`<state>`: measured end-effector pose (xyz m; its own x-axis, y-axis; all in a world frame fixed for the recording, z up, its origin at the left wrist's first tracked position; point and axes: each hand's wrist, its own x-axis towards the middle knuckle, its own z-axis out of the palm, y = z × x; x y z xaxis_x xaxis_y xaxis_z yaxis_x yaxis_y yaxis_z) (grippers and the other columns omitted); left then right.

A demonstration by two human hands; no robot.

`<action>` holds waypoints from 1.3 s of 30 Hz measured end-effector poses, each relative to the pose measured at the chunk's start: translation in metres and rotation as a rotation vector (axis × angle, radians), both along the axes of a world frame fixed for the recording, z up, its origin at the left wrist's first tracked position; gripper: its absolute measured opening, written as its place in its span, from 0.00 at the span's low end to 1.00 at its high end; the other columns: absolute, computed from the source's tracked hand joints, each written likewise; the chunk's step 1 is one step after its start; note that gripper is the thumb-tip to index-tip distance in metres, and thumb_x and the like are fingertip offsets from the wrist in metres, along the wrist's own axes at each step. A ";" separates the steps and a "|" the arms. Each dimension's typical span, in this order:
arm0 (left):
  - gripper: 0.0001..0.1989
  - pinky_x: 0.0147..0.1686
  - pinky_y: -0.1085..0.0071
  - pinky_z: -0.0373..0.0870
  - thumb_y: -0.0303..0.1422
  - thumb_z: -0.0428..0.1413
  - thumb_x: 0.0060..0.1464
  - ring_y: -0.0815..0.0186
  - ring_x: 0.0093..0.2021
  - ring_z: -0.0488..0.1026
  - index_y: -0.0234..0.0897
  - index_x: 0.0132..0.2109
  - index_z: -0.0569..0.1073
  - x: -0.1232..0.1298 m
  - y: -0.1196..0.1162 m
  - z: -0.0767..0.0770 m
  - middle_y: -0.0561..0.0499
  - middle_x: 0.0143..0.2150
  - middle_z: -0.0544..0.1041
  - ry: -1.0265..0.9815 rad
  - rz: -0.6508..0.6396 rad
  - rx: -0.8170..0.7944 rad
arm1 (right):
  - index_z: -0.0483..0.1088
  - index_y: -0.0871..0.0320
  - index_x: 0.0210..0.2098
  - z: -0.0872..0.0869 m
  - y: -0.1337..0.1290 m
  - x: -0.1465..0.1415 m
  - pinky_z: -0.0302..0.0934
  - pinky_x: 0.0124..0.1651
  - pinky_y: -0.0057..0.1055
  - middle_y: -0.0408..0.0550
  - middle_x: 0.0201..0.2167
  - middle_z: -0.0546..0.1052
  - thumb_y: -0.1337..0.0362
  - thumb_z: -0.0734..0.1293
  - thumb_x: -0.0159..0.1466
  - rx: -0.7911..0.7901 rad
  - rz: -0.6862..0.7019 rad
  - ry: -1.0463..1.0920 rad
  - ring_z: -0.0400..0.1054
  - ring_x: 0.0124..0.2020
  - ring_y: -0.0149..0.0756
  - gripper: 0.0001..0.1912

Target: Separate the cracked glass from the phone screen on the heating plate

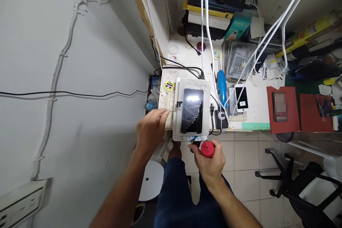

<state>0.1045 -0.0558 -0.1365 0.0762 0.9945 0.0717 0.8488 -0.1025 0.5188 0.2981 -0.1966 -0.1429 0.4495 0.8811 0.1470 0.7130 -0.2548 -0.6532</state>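
Note:
A phone [192, 110] with a badly cracked screen lies on a pale flat device [206, 114] at the table's front edge. Left of the device is my left hand [152, 124], its fingers pinched together; whatever they may hold is too small to make out. My right hand [211, 164] is wrapped round a bottle with a red top [207, 149], just in front of the device's lower right corner. The bottle's tip points toward that corner, and my right thumb stretches out to the left.
Right of the device lie a blue tool [222, 87], a black adapter [221, 119] and a white phone [241, 98]. White cables hang across the table. Red mats [292, 114] lie farther right. Boxes [213, 0] stand at the back, and a wall [88, 131] bounds the left.

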 end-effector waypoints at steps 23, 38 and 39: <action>0.10 0.42 0.70 0.77 0.28 0.57 0.71 0.65 0.39 0.83 0.44 0.54 0.80 -0.021 -0.028 0.043 0.50 0.45 0.86 -0.071 -0.136 0.213 | 0.80 0.56 0.44 0.037 0.029 0.060 0.78 0.40 0.36 0.51 0.41 0.85 0.57 0.72 0.67 -0.178 -0.044 0.640 0.82 0.38 0.41 0.11; 0.23 0.61 0.47 0.74 0.22 0.50 0.68 0.51 0.61 0.75 0.45 0.63 0.78 0.019 0.056 0.076 0.47 0.61 0.84 -0.076 -0.719 0.212 | 0.80 0.57 0.52 0.038 0.070 0.099 0.73 0.40 0.36 0.51 0.45 0.84 0.58 0.74 0.61 -0.431 0.270 0.933 0.78 0.40 0.41 0.20; 0.22 0.62 0.47 0.74 0.23 0.51 0.68 0.51 0.62 0.75 0.45 0.63 0.78 0.020 0.057 0.075 0.47 0.61 0.84 -0.070 -0.722 0.209 | 0.79 0.56 0.52 0.043 0.065 0.103 0.72 0.39 0.35 0.51 0.45 0.83 0.56 0.74 0.63 -0.451 0.262 0.877 0.77 0.39 0.40 0.20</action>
<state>0.1250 0.0014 -0.0618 0.6921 0.6645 0.2819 0.4991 -0.7227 0.4781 0.4014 -0.1319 -0.0997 0.0241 0.8591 -0.5112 0.0986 -0.5109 -0.8540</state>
